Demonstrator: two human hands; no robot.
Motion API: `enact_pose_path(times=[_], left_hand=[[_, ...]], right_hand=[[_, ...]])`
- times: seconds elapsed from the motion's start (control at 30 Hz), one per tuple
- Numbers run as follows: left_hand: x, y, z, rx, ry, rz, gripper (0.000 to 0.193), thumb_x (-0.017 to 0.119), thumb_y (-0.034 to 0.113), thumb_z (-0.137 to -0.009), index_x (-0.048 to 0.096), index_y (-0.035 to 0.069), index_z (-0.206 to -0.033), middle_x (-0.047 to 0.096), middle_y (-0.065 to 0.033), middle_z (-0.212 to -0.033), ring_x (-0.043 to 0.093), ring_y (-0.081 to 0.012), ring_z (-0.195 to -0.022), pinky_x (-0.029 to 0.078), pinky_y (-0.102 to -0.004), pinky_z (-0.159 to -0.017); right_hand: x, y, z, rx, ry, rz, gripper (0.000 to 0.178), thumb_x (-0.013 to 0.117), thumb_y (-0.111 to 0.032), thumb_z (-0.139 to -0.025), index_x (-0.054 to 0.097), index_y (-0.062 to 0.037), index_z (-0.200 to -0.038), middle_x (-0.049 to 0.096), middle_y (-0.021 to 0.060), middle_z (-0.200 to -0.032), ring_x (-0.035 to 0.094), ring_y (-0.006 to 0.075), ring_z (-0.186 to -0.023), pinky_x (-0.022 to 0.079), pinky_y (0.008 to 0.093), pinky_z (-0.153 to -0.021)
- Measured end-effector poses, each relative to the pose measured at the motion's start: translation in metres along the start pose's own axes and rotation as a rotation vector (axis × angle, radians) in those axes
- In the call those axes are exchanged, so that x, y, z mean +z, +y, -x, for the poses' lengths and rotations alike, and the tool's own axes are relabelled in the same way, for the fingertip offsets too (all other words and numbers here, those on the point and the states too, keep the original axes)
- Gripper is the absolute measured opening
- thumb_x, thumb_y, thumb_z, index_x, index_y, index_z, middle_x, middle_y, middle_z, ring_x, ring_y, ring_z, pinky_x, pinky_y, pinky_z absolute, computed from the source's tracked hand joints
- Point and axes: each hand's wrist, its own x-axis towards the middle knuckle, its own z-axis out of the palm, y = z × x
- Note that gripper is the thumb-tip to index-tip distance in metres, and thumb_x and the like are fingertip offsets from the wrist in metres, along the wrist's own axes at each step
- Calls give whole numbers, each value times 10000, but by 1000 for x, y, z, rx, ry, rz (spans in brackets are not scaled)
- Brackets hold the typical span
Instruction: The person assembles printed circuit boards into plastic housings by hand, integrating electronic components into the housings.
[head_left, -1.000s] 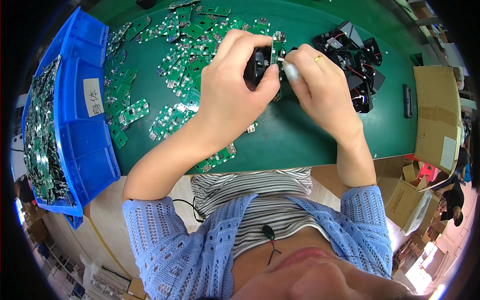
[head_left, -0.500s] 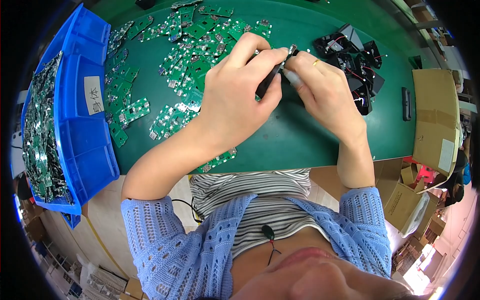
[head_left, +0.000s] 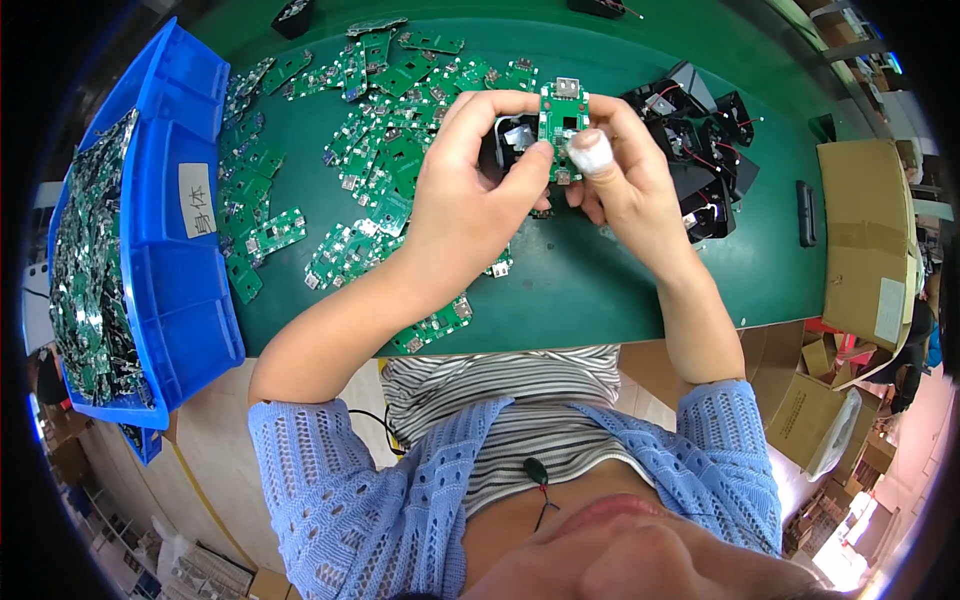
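Note:
A small green circuit board (head_left: 550, 120) with metal connectors at its ends is upright between my hands, above the green tabletop. My left hand (head_left: 470, 185) is closed, its thumb on the board's lower left edge. Behind that thumb a black plastic housing (head_left: 508, 150) with a shiny metal part inside shows in the same grip, mostly hidden by my fingers. My right hand (head_left: 640, 190), its thumb wrapped in white, pinches the board from the right side. How far board and housing touch cannot be seen.
Loose green circuit boards (head_left: 385, 150) lie spread over the left and middle of the table. At far left stands a blue bin (head_left: 180, 290) filled with boards. Black housings with wires (head_left: 685, 140) are heaped on the right, near a black bar (head_left: 806, 213) and a cardboard box (head_left: 865, 240).
The board, earlier seen edge-on and largely covered by my fingers, now faces up in full view. My hands have turned, and the black housing sits farther left behind my left thumb.

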Motion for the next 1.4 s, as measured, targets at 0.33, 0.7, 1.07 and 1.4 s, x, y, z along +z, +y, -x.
enact_pose_path(times=[0.33, 0.7, 1.07, 1.4], left_hand=[[1, -11, 1, 259, -5, -296, 222, 583, 10, -762, 513, 20, -972, 499, -109, -909, 544, -207, -765, 452, -299, -665], [-10, -14, -7, 175, -22, -162, 379, 552, 128, -868, 431, 8, -1206, 467, -107, -1056, 526, -174, -893, 459, -303, -764], [-17, 1, -8, 701, -72, -1091, 373, 534, -42, -750, 527, 19, -1118, 544, -130, -975, 524, -292, -886, 438, -382, -761], [-13, -3, -8, 682, -1, -1020, 315, 584, -32, -707, 535, 30, -1012, 539, -116, -915, 562, -297, -782, 488, -364, -664]], right_hand=[[2, 11, -3, -42, -26, -54, 172, 519, -180, -903, 490, -51, -1014, 561, 15, -758, 482, 34, -575, 380, 169, -452], [-3, 12, -2, -60, 58, -58, 313, 574, -144, -872, 502, -9, -1146, 593, 57, -843, 563, 89, -643, 461, 205, -507], [-2, 3, -2, -555, 234, 731, 91, 625, -7, -752, 567, -53, -806, 542, 45, -719, 559, 144, -611, 415, 244, -463], [1, 0, 0, -558, 209, 668, 167, 629, 14, -747, 544, -15, -888, 530, 88, -855, 572, 150, -688, 491, 220, -499]])
